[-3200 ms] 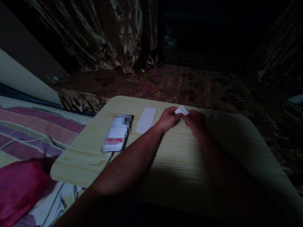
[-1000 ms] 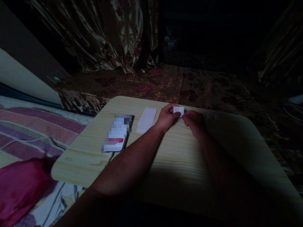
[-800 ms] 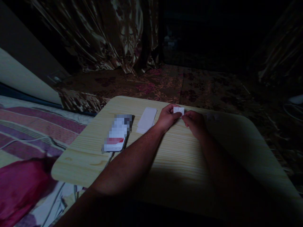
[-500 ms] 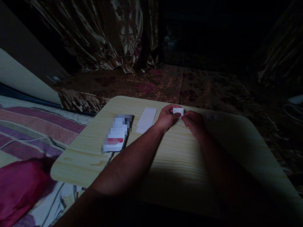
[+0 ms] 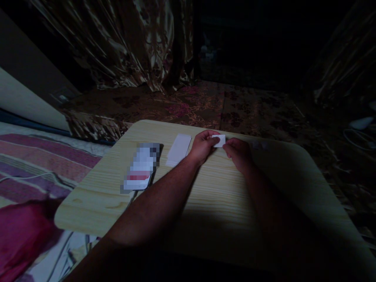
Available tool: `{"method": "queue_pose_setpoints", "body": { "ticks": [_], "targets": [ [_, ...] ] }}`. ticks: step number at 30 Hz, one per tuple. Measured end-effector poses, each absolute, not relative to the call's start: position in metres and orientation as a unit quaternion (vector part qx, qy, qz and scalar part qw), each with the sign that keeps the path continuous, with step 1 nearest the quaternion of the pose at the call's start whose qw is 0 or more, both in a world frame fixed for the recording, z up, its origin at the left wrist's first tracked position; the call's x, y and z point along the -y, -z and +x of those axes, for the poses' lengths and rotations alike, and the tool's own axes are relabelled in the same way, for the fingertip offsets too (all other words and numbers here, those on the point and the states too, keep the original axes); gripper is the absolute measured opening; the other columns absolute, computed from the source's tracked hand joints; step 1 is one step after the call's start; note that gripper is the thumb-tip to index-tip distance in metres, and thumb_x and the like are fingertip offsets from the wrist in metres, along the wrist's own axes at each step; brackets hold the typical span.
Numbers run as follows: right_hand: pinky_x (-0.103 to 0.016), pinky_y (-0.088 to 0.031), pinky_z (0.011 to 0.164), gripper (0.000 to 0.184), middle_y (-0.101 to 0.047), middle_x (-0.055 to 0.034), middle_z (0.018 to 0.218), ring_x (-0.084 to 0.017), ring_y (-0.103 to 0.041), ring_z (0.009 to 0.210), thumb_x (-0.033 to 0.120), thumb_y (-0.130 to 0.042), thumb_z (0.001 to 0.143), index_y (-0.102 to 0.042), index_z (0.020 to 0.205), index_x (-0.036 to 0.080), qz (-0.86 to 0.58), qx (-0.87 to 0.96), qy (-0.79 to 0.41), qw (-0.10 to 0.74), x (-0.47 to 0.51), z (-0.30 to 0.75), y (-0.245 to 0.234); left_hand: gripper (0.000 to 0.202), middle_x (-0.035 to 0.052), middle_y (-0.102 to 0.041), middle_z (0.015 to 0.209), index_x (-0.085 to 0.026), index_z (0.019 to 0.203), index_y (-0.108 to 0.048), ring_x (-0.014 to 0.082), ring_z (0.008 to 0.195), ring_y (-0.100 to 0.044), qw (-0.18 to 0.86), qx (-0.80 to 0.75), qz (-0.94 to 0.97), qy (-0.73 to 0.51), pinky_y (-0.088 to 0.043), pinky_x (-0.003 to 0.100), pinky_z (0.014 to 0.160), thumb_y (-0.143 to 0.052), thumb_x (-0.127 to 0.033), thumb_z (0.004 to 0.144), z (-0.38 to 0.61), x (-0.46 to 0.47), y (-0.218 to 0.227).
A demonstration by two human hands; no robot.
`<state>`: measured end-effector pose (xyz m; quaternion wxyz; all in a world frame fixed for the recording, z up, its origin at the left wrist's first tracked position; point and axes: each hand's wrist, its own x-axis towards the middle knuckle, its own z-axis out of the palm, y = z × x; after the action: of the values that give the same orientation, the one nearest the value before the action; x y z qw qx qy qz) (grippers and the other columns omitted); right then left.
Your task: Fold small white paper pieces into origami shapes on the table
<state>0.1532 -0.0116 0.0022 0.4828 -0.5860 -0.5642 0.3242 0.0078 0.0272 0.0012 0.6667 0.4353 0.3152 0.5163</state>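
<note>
A small folded piece of white paper (image 5: 219, 140) is held up between my two hands over the far part of the wooden table (image 5: 217, 188). My left hand (image 5: 204, 145) grips its left side, thumb on the near face and fingers behind. At its lower right corner, the fingertips of my right hand (image 5: 237, 152) are pinched on the edge. Just left of my left hand lies a stack of white paper strips (image 5: 179, 149). Further left is a phone (image 5: 141, 167), its screen blurred out.
Small pale pieces (image 5: 259, 145), dim and hard to make out, lie right of my right hand. A striped bed cover (image 5: 44, 156) and a pink cloth (image 5: 23, 239) are at the left. Patterned curtains (image 5: 152, 47) hang behind the table. A cable (image 5: 132, 197) runs from the phone.
My left thumb has shifted left and up on the paper, baring more of its face. My right fingertips stay at its corner. The whole view has drifted slightly.
</note>
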Motion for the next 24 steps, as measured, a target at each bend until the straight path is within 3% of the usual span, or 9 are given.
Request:
{"method": "queue_pose_setpoints", "body": {
  "ticks": [16, 24],
  "targets": [
    [-0.023, -0.033, 0.042, 0.017, -0.057, 0.0024, 0.058, -0.009, -0.045, 0.045, 0.034, -0.062, 0.076, -0.061, 0.069, 0.018, -0.489, 0.48, -0.42, 0.595, 0.0048, 0.1544, 0.0068, 0.039, -0.0022, -0.063, 0.069, -0.017, 0.094, -0.061, 0.0075, 0.053, -0.052, 0.648, -0.318, 0.425, -0.546, -0.037, 0.02, 0.048, -0.077, -0.021, 0.059, 0.0085, -0.0286, 0.0016],
    [-0.023, -0.032, 0.042, 0.016, -0.054, 0.0048, 0.05, -0.009, -0.043, 0.042, 0.033, -0.065, 0.072, -0.061, 0.075, 0.019, -0.516, 0.505, -0.387, 0.574, 0.0079, 0.1519, 0.0029, 0.035, -0.0009, -0.064, 0.071, -0.015, 0.09, -0.062, 0.0081, 0.057, -0.055, 0.654, -0.303, 0.425, -0.547, -0.041, 0.021, 0.052, -0.075, -0.014, 0.058, 0.0088, -0.0283, 0.0006]
  ]
}}
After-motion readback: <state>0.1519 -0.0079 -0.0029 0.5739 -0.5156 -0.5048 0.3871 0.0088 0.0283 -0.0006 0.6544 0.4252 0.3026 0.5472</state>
